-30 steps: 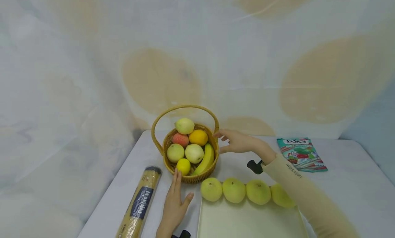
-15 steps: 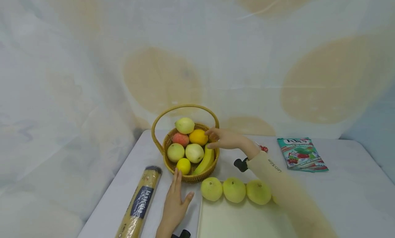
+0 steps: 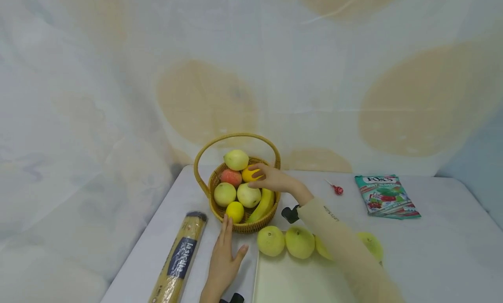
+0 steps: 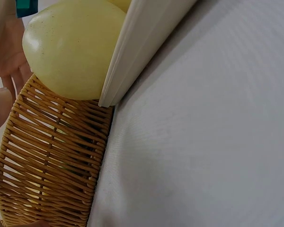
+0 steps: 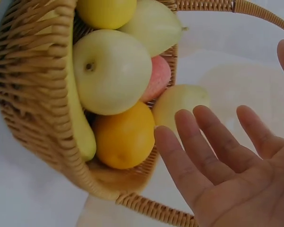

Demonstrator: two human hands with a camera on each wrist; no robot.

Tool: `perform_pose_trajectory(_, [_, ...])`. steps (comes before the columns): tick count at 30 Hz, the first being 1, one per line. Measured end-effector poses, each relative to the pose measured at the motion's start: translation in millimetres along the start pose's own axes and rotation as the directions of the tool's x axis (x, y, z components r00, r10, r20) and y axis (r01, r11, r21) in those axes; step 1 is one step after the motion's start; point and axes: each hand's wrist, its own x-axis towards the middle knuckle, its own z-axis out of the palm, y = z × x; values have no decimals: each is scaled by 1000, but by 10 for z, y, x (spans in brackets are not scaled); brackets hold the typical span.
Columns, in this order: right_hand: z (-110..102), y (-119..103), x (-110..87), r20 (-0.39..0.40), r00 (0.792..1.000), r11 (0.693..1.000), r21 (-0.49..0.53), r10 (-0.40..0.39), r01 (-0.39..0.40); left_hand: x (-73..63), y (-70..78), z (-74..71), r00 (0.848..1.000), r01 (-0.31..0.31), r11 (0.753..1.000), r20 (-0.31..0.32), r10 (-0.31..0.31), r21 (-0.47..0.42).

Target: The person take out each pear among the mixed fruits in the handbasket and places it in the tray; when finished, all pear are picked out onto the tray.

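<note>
A wicker basket with an arched handle holds an orange, a banana, a reddish peach-like fruit, a small yellow fruit and several pale green fruits. My right hand hovers over the basket's right side, its fingers in front of the orange. In the right wrist view those fingers are spread and hold nothing, near the orange. At the front rim my left hand has straight fingertips against or just beside the basket; exact contact is unclear.
A cream tray with several pale green fruits along its far edge lies in front. On the left is a packet of spaghetti. A red lollipop and a candy bag lie at the right.
My right hand has moved left, from beside the basket to over its fruit. The forearm's shift uncovers the lollipop. My left hand stays in place.
</note>
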Motion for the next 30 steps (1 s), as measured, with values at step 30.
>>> perform_pose_trajectory(30, [318, 40, 357, -79, 984, 987, -14, 157, -159, 3, -4, 7, 1000, -4, 1000, 3, 4, -2])
